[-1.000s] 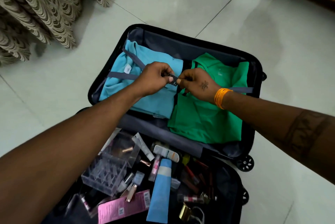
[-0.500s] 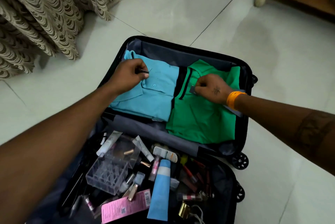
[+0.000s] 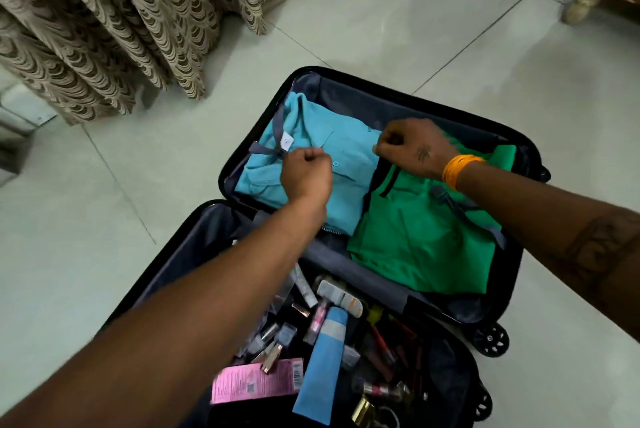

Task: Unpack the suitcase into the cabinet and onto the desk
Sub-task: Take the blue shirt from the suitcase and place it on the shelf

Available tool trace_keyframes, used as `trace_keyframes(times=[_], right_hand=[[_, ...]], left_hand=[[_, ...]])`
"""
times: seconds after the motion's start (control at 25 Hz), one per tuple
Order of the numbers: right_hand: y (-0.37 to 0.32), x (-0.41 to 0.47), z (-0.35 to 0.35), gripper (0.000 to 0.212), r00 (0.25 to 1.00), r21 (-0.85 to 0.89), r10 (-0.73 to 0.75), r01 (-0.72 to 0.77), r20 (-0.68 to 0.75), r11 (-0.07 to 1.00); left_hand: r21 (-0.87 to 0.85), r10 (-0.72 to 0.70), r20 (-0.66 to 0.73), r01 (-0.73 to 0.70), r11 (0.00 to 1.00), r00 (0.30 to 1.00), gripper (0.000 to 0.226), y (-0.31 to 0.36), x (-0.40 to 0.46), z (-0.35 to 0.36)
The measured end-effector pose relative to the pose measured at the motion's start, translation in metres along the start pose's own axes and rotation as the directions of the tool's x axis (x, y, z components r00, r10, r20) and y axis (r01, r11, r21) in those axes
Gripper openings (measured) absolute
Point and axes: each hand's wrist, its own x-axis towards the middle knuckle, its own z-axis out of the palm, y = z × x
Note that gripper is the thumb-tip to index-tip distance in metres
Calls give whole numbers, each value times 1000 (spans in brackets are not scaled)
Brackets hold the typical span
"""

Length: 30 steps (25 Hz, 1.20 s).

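Suitcase: my black suitcase (image 3: 433, 100) lies open flat on the pale tiled floor (image 3: 381, 11); the far half holds the clothes, the near half the small things
Left grip: my left hand (image 3: 306, 173) is curled over the blue shirt (image 3: 332, 136); its fingertips pinch the grey packing strap (image 3: 263, 149) at the shirt's left part, just beside a small white tag (image 3: 287, 141)
Right grip: my right hand (image 3: 414, 147) is curled too, thumb against forefinger at the seam where the two shirts meet; it seems to nip the edge of the blue shirt, though I cannot tell for certain what lies between the fingers; an orange band (image 3: 459, 169) sits on that wrist
Blue shirt: folded in the far left part of the far half, under both my hands
Green shirt: the green shirt (image 3: 426, 244) lies folded to the right of the blue one, touching it; another grey strap end (image 3: 464, 209) trails loose across it
Near half: a blue tube (image 3: 322, 368), a pink carton (image 3: 256, 384) and a jumble of cosmetics, partly hidden under my left forearm
Around: patterned curtain (image 3: 121, 22) hangs at the upper left; a wooden furniture leg (image 3: 581, 4) stands at the upper right, well apart from the suitcase
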Motion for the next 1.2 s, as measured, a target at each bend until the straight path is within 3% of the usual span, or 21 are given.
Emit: trace_keyframes(times=[0.08,0.24,0.36,0.44,0.52,0.72,0.88,1.04,1.2], right_hand=[[-8,19,7,17,1000,71,-5,4,18,997],[-15,64,20,23,999,97,-7,3,42,995],[-19,92,33,44,998,82,3,-9,65,997],[-22,103,45,60,987,74,46,-58,152,996],[-20,110,57,69,972,64,78,-94,222,994],[-6,117,67,82,970,107,152,-174,191,979],[-2,120,55,65,937,274,169,-257,305,927],[0,115,48,43,906,432,143,-323,398,842],[-3,106,45,37,931,491,120,-288,345,822]], left_hand=[[-146,-163,-116,146,979,980,21,-11,-11,4],[-276,-289,-327,201,940,900,54,-27,-19,5],[-557,-483,-226,294,777,846,49,-24,-10,7],[-620,-539,-149,346,704,829,48,-23,-4,2],[-618,-550,-133,365,697,825,41,-28,2,-5],[-669,-579,-46,406,623,814,13,-30,9,-8],[-657,-566,0,427,621,824,22,-38,13,-7],[-697,-481,-5,341,631,877,48,-43,9,-6],[-682,-434,-26,301,667,901,55,-46,2,-5]])
